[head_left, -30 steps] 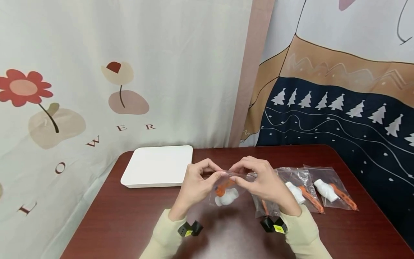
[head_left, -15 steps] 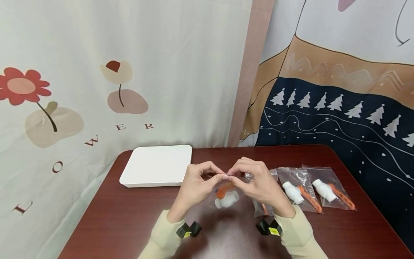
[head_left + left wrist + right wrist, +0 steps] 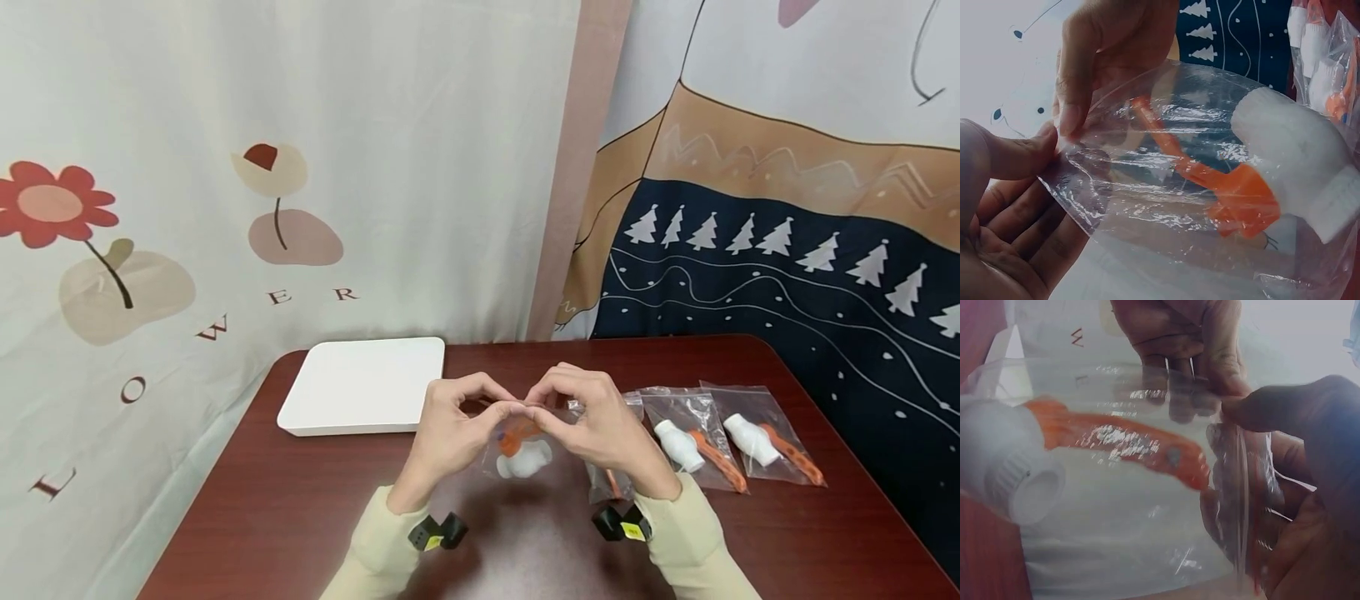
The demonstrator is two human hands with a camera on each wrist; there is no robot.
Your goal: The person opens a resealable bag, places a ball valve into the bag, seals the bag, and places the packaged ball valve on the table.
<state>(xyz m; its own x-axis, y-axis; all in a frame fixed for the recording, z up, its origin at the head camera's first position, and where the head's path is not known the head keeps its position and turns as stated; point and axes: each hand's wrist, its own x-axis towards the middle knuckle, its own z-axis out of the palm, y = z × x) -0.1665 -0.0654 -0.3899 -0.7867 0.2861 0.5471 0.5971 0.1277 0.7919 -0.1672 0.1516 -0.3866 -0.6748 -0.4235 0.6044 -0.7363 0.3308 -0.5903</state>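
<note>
A clear zip bag hangs between my hands, above the table. Inside it are a white plastic pipe-like piece, bulging in the middle with ribbed ends, and an orange lever handle. My left hand pinches the bag's top edge between thumb and forefinger. Right beside it, my right hand pinches the same edge, the two thumb tips meeting. In the right wrist view the zip strip runs down by the right fingers. The bag's contents hang low, away from the pinched edge.
On the brown table, a white rectangular tray lies at the back left. At the right are several similar bags with white and orange parts, including one bag farthest right and another partly behind my right hand.
My right hand has shifted slightly left, and both hands' fingertips have come together along the bag's top edge. The bag still hangs in the same place; the other bags stay put.
</note>
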